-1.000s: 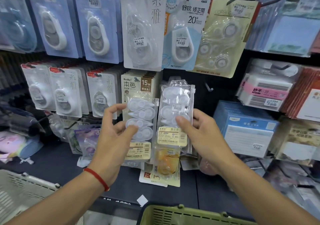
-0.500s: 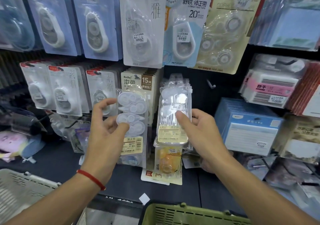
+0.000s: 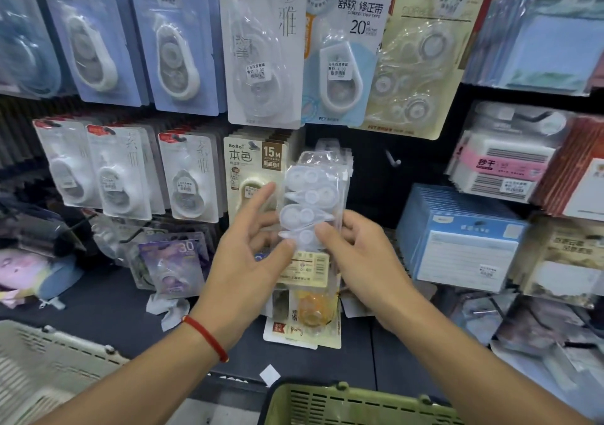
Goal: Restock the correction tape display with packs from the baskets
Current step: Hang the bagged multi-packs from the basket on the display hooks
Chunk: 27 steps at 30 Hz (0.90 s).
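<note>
A clear pack of several white correction tapes with a cream label is held up at the middle of the display, in front of more clear packs hanging on a hook. My left hand holds it at its lower left edge, thumb on the front, index finger stretched upward. My right hand pinches the pack's lower right side with thumb on the front. Below my arms are a green basket and a white basket.
Rows of carded correction tapes hang above and to the left, among them a BoBo 15M card. A bare hook sticks out right of the held pack. Blue note pads and pink-banded boxes fill the right. An orange tape pack lies on the dark shelf.
My left hand has carried its pack rightward in front of the hanging packs, and my right hand now takes hold of that same pack. The view has shifted slightly downward.
</note>
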Motion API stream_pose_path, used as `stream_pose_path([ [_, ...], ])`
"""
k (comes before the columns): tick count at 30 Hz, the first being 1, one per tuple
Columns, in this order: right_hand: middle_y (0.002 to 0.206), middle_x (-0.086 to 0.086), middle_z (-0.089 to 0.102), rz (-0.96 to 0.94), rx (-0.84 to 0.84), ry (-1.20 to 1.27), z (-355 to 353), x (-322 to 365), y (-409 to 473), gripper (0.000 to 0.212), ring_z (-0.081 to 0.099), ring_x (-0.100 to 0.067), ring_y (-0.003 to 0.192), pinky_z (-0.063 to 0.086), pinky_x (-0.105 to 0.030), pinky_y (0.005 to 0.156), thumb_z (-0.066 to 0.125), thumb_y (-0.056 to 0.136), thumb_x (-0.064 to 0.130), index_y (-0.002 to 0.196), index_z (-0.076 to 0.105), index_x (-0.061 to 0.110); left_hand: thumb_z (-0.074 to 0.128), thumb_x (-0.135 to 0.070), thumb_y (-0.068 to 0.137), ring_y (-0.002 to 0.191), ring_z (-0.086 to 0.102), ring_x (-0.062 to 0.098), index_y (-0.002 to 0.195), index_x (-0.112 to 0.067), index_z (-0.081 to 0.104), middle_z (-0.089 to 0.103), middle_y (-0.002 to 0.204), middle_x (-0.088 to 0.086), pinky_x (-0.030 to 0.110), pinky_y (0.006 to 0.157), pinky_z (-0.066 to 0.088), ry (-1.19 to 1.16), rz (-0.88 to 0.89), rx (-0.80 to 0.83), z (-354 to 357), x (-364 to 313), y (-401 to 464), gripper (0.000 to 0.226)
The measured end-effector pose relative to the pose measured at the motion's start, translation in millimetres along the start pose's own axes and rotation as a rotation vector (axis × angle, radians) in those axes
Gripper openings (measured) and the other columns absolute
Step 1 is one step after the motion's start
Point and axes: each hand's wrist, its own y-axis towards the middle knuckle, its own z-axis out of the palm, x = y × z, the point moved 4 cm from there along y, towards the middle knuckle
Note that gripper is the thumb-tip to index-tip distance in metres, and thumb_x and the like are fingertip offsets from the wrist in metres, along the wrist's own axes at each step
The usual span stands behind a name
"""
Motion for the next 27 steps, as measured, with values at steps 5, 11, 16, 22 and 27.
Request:
stream_pose_path([
  [5, 0.104, -0.026, 0.073, 0.054, -0.055, 0.048, -10.4, 0.1, 0.4, 0.035, 0.071, -0.047, 0.098, 0.057, -0.069, 0.081, 0.058, 0.105, 0.041, 0.11, 0.066, 0.007, 0.075, 0.0, 0.092, 0.092, 0.071, 0.007, 0.148, -0.049, 0.051, 0.067, 0.121, -0.016, 0.03, 0.088, 0.063, 0.095, -0.003, 0.002, 6.8, 0.8, -0.3, 0.078],
  [11, 0.097, -0.022, 0.076, -0.007, -0.084, 0.086, -11.1, 3.2, 0.9, 0.029, 0.071, -0.05, 0.096, 0.057, -0.068, 0.079, 0.063, 0.104, 0.041, 0.108, 0.069, 0.014, 0.075, 0.0, 0.093, 0.086, 0.068, 0.001, 0.137, -0.052, 0.057, 0.069, 0.115, -0.026, 0.023, 0.084, 0.061, 0.048, 0.008, -0.005, 4.5, 5.3, 3.3, 0.07],
  [16, 0.095, 0.004, 0.08, -0.047, -0.141, -0.056, -14.0, -4.3, 3.8, 0.017, 0.078, -0.016, 0.088, 0.063, -0.052, 0.081, 0.069, 0.1, 0.038, 0.115, 0.068, 0.03, 0.076, -0.007, 0.094, 0.092, 0.072, 0.002, 0.129, -0.047, 0.06, 0.067, 0.115, -0.032, 0.024, 0.077, 0.06, 0.118, 0.002, 0.048, 7.3, 14.0, 8.5, 0.056],
  [22, 0.138, 0.006, 0.059, -0.178, -0.269, -0.396, -13.1, -15.8, 2.5, 0.058, 0.061, -0.009, 0.119, 0.054, -0.036, 0.101, 0.066, 0.101, 0.032, 0.154, 0.044, 0.022, 0.076, -0.005, 0.092, 0.103, 0.069, 0.006, 0.131, -0.039, 0.062, 0.07, 0.115, -0.02, 0.026, 0.089, 0.062, 0.34, 0.079, 0.037, 4.0, 22.7, 17.2, 0.054],
  [27, 0.172, -0.009, 0.026, -0.608, -0.082, -0.901, 10.5, -18.5, 3.8, 0.055, 0.02, -0.028, 0.161, 0.027, -0.049, 0.127, 0.065, 0.101, 0.022, 0.154, 0.05, 0.018, 0.075, 0.001, 0.081, 0.129, 0.049, 0.027, 0.139, -0.016, 0.063, 0.054, 0.137, 0.008, 0.036, 0.113, 0.041, 0.817, 0.359, -0.07, -9.9, 19.1, 27.0, 0.062],
])
